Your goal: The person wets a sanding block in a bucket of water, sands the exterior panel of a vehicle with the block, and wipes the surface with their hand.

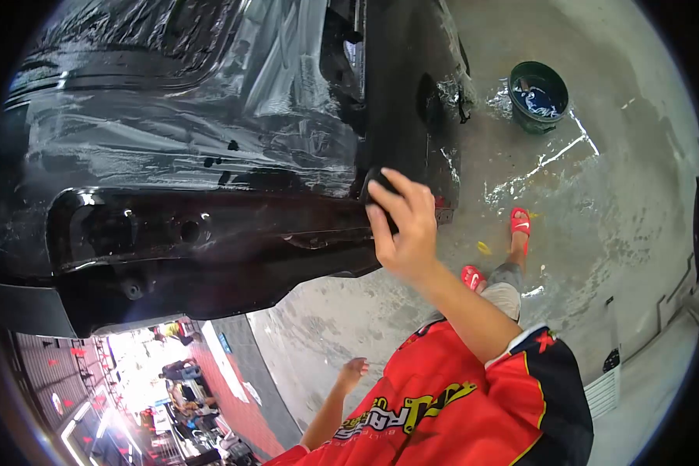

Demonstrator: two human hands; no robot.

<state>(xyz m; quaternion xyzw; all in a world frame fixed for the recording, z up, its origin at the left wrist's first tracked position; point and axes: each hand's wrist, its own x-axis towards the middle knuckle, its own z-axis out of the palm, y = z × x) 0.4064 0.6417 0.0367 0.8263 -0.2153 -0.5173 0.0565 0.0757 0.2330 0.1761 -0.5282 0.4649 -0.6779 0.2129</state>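
My right hand (408, 229) reaches to the black car body (287, 225), its fingers closed around a small black pad (377, 185). The pad rests against the painted surface beside a panel edge; the hand partly hides it. Whitish wet streaks (210, 151) cover the panel to its left, while the lower strip is glossy black. Away from the car, my left hand (354, 373) hangs low near my red shirt (443, 380). Its fingers look loosely apart, with nothing seen in them.
A dark green bucket (537, 116) holding water stands on the wet concrete floor (590, 179). My feet in red sandals (520, 221) are beside the car. A floor grate (602, 392) lies at lower right. Several people (182, 369) are in the bright background at lower left.
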